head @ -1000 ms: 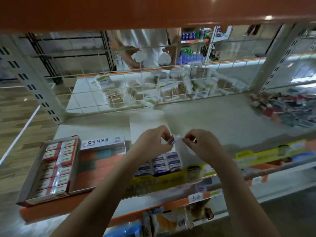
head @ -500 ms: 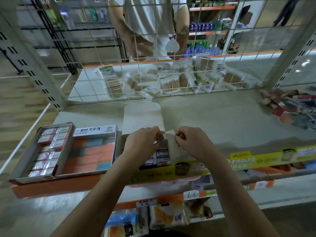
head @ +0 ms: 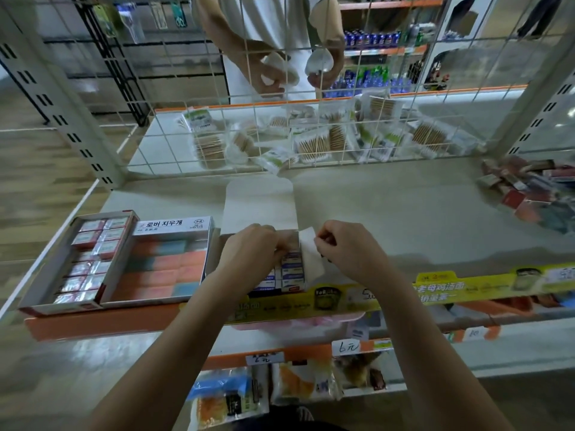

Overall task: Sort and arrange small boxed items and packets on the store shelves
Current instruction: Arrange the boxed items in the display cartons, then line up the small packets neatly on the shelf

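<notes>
Fingers of the left hand [head: 249, 247] curl down into the open white cardboard carton [head: 259, 200] on the grey metal shelf [head: 404, 213], touching small blue-and-white boxes [head: 292, 270]; the right hand [head: 348, 247] pinches the carton's white side flap [head: 311, 259].

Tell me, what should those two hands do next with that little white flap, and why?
Probably fold the flap back, clear of the blue boxes. The right hand pinches its edge, the left hand steadies the carton, whose lid already stands open behind, so the flap looks like the last cover.
</notes>
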### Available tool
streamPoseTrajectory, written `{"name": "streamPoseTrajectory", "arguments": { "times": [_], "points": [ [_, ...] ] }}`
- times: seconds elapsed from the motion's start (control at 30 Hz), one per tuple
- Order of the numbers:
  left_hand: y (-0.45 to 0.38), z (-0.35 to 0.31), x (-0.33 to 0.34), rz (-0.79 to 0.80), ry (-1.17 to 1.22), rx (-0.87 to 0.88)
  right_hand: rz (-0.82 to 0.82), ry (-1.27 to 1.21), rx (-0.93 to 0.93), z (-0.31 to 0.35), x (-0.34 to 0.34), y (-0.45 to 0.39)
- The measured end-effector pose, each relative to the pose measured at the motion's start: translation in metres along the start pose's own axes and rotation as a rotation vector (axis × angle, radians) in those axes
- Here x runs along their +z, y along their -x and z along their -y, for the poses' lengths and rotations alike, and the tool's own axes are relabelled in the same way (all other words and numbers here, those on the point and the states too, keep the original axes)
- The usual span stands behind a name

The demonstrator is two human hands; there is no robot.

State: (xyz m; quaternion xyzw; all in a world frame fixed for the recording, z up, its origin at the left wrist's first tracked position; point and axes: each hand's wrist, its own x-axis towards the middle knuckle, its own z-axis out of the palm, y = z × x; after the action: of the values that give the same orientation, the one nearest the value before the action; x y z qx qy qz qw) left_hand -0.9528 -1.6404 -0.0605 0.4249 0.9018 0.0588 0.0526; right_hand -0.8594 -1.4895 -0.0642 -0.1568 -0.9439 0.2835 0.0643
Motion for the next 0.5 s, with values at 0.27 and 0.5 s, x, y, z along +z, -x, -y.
{"name": "streamPoseTrajectory", "arguments": {
  "times": [0.27, 0.5],
  "points": [
    [-0.001, -0.002, -0.012, 0.001, -0.058, 0.042, 0.024, 0.086, -0.007, 0.008, -0.011, 0.001],
    [-0.014, -0.027, -0.041, -0.216, -0.033, 0.237, -0.025, 0.251, 0.025, -0.001, -0.046, 0.015]
  ]
}}
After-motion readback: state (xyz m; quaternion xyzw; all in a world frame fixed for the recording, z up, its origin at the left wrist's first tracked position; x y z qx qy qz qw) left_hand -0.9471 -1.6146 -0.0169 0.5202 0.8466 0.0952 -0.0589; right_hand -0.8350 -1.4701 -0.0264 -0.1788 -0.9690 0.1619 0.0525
